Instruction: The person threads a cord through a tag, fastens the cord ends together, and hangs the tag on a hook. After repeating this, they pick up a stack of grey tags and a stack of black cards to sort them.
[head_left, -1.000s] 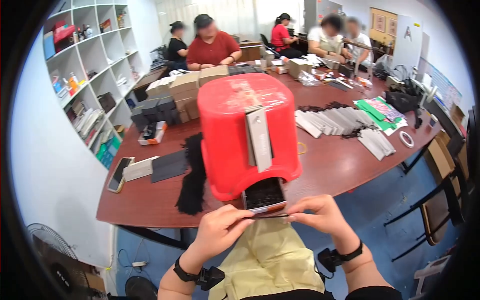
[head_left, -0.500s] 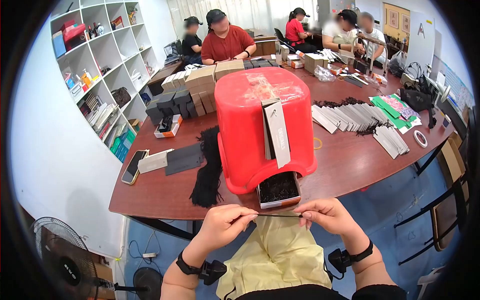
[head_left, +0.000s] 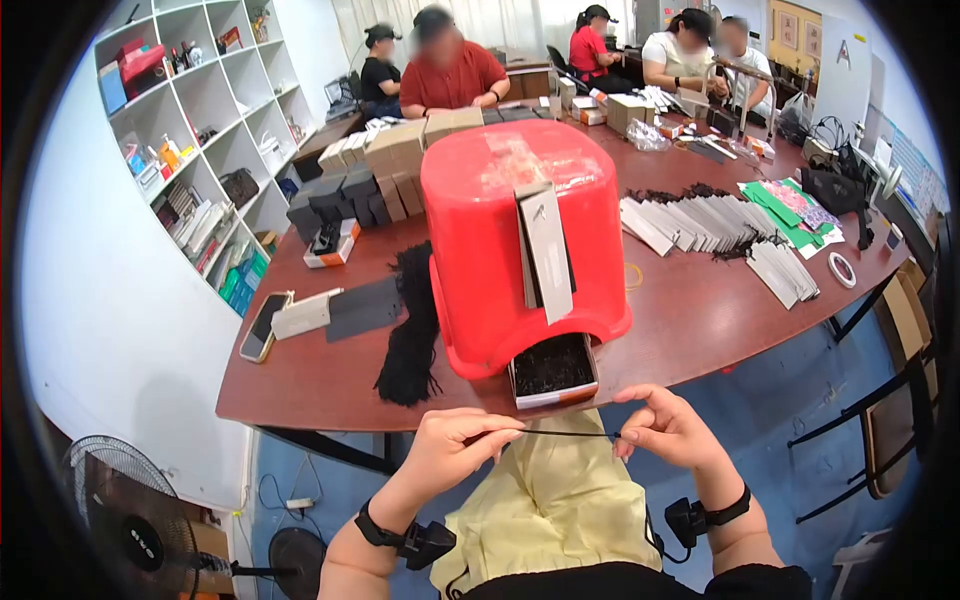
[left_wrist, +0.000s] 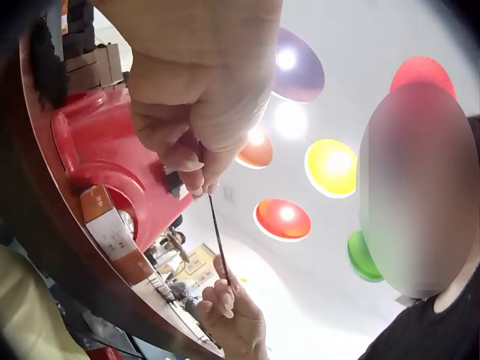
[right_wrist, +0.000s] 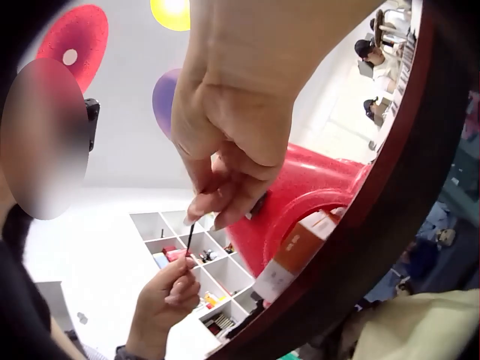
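Note:
A thin black cord [head_left: 568, 433] stretches between my two hands in front of the table edge. My left hand [head_left: 455, 450] pinches one end between thumb and forefinger. At the other end, my right hand [head_left: 665, 430] pinches the cord with thumb and fingertips. In the left wrist view the cord [left_wrist: 217, 236] runs straight from one hand's fingertips to the other's. Just beyond the hands, a small open box [head_left: 555, 396] full of short black strands pokes out under the arch of a red plastic stool [head_left: 500, 260]. Grey tags [head_left: 547, 255] hang on the stool's front.
Left of the stool lie a bundle of black strings [head_left: 408, 340], dark card sheets [head_left: 362, 312] and a phone [head_left: 264, 327]. Rows of grey tags with black cords [head_left: 700, 225] lie to the right. Stacked boxes [head_left: 395, 165] stand behind. Several people sit around the table.
My hands have drawn slightly apart, so a longer stretch of cord shows between them. The head view has shifted; the stool and table things look unchanged.

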